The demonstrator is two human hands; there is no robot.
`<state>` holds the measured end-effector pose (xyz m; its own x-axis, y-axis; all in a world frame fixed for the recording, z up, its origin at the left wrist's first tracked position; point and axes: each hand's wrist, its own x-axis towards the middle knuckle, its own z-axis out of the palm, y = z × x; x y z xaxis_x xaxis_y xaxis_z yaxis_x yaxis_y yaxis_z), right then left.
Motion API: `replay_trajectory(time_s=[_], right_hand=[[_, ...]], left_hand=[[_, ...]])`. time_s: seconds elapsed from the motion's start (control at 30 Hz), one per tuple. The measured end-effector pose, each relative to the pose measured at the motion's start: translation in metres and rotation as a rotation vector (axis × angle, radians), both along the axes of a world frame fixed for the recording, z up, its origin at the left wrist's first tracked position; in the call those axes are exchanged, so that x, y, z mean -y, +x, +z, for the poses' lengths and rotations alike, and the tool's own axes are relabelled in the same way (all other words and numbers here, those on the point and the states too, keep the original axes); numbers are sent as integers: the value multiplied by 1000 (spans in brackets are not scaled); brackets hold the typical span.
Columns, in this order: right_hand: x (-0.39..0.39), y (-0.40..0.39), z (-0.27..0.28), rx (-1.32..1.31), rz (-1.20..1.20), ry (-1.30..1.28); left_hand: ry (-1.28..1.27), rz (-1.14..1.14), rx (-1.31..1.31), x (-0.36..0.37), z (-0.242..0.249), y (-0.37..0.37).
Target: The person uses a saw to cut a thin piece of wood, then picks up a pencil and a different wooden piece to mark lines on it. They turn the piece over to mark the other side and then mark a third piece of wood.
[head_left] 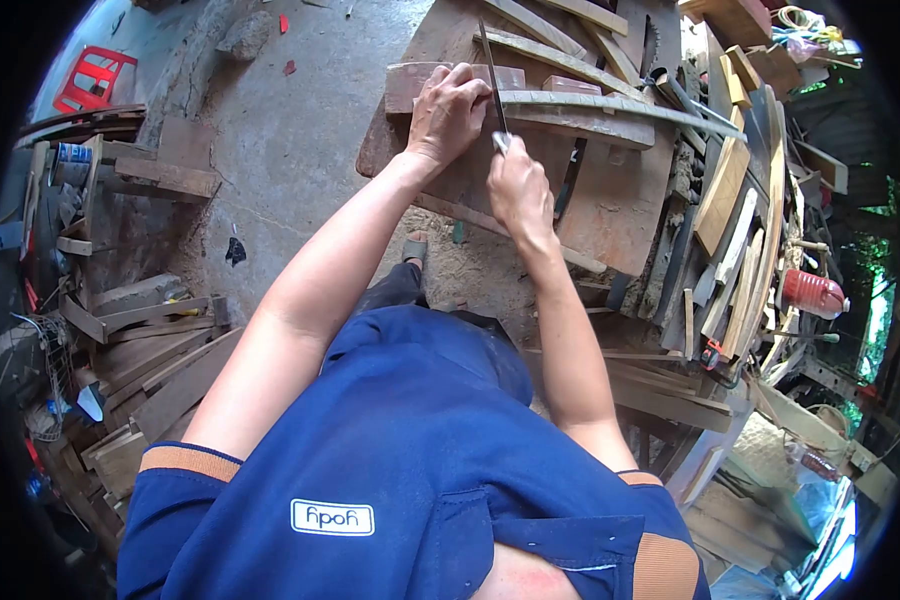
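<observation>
My right hand [522,190] is closed round the light handle of a thin saw [495,85], whose dark blade points away from me. The blade crosses beside a long, narrow wooden strip [610,103] that reaches to the right. My left hand [448,115] is closed at the strip's left end, just left of the blade, its fingertips partly hidden. Under it lies a thick wooden block [405,88] on the worn wooden workbench [620,210].
More wooden strips [560,52] lie on the bench's far side. Timber offcuts [725,195] lean at the right, near a red bottle [815,293]. Stacked boards [185,380] are at the left, and a red plastic chair [95,78] stands at the far left.
</observation>
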<state>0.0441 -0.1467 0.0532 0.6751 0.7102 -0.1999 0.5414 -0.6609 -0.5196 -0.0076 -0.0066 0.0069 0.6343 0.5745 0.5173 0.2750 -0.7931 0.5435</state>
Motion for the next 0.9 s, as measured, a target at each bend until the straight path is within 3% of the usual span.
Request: replay_trajectory(time_s=[0.13, 0.37, 0.77, 0.9], right_hand=[[-36, 15, -12, 76, -4, 37], [3, -2, 1, 45, 37, -27], [1, 3, 2, 94, 63, -36], [-35, 22, -10, 100, 48, 28]], left_hand=[[-9, 17, -51, -1, 0, 1], [48, 59, -69, 3, 2, 0], [4, 68, -67, -11, -5, 7], [-27, 74, -111, -11, -3, 8]])
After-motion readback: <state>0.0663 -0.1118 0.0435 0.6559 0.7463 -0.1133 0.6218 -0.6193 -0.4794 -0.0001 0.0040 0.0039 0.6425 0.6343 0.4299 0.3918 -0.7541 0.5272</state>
